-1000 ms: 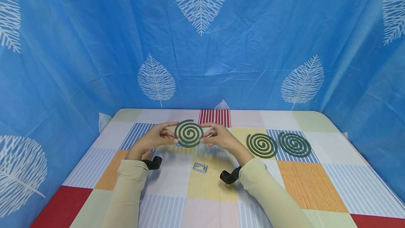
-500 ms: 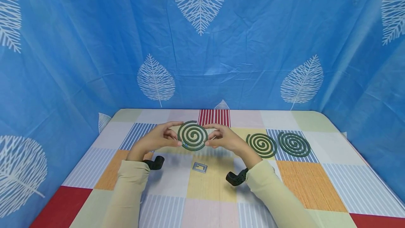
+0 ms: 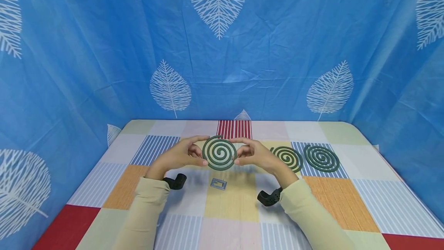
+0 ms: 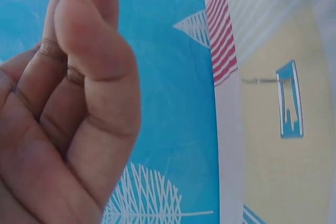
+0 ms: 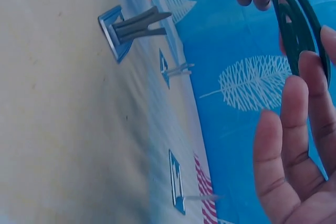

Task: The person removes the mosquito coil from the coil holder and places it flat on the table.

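Note:
A green mosquito coil is held up above the table, its flat face towards the head camera. At its left rim the left hand pinches it between thumb and forefinger. The right hand pinches the opposite rim in the same way. In the right wrist view the coil shows nearly edge-on, its rings slightly spread. Below the hands lies a small metal coil stand with a raised prong. The left wrist view shows mostly the left hand, with just a sliver of coil at the top.
Two more green coils lie on the right side of the table, a nearer-centre coil and a far-right coil. Several metal stands, among them one with upright prongs, appear in the right wrist view. A blue curtain hangs behind.
Both hands have carried the coil to the right and slightly lower in the head view. The stand and the two lying coils stay where they were.

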A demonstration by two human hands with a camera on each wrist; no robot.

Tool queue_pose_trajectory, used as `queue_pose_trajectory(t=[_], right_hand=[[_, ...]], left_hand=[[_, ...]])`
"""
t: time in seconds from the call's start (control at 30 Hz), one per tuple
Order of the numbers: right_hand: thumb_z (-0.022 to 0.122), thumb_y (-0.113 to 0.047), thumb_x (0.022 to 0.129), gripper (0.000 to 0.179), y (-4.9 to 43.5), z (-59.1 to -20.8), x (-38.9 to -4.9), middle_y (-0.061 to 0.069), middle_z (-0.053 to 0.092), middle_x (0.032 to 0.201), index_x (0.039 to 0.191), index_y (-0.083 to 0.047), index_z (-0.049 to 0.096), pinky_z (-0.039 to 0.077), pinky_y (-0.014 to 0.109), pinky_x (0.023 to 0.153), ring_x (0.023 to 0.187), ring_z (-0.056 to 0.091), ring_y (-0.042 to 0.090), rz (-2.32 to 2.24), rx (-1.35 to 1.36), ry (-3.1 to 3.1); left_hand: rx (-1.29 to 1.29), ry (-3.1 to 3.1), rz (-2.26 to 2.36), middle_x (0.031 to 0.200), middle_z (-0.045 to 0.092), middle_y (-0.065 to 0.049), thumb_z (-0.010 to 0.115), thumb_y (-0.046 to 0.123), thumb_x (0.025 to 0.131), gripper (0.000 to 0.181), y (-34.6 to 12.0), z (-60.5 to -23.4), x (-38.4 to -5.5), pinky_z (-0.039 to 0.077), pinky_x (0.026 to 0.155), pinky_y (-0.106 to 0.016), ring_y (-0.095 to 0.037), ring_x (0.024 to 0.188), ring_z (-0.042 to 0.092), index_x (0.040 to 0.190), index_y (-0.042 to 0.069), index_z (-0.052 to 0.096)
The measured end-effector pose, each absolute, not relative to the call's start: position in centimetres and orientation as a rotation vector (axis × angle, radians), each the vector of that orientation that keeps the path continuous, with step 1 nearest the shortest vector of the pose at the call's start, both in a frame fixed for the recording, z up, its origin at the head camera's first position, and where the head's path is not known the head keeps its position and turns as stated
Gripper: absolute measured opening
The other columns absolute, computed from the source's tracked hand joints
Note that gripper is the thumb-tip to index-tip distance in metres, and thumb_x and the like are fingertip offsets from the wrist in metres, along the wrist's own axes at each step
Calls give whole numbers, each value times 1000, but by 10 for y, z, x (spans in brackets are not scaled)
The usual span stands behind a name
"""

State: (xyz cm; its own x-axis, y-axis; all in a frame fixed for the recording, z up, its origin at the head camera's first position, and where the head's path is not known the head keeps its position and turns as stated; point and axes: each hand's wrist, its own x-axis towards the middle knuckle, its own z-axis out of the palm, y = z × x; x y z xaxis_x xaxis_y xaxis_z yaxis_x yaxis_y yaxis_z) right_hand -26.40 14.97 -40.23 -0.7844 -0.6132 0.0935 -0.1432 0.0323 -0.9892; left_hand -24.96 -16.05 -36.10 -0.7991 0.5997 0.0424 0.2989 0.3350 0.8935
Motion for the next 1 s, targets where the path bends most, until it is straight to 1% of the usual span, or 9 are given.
queue_pose_trajectory(t=[0.13,0.27,0.43,0.67,1.0], right_hand=[[79,4,91,76,157,-402,-261,-2,75,95,158,11,43,56,28,83,89,69,13,-1802,-797,1970],[79,7,91,77,164,-400,-258,-2,75,96,157,13,42,58,28,85,91,71,14,-1802,-825,1981],[81,6,90,80,174,-401,-256,-2,74,95,158,13,40,59,28,84,90,71,13,-1813,-854,1959],[82,2,91,81,186,-403,-252,-1,73,96,159,12,38,59,29,83,91,70,15,-1799,-869,1964],[80,4,92,78,203,-409,-250,0,73,95,158,13,39,58,28,81,88,69,14,-1780,-886,2000]], left_hand=[[831,2322,1451,88,70,-2,82,-2,93,83,-154,-360,-245,54,73,-27,-19,80,64,162,-12,36],[811,2336,1443,87,68,-2,84,0,93,85,-146,-360,-242,52,73,-29,-21,81,63,163,-8,38],[812,2322,1439,86,64,-2,85,0,92,85,-135,-361,-240,50,72,-30,-20,81,60,163,-5,38],[802,2327,1430,87,62,-2,85,2,92,86,-123,-365,-237,51,76,-33,-18,81,59,163,-4,38],[756,2271,1494,83,65,-1,85,0,91,89,-104,-370,-233,51,72,-28,-14,72,59,166,-2,36]])
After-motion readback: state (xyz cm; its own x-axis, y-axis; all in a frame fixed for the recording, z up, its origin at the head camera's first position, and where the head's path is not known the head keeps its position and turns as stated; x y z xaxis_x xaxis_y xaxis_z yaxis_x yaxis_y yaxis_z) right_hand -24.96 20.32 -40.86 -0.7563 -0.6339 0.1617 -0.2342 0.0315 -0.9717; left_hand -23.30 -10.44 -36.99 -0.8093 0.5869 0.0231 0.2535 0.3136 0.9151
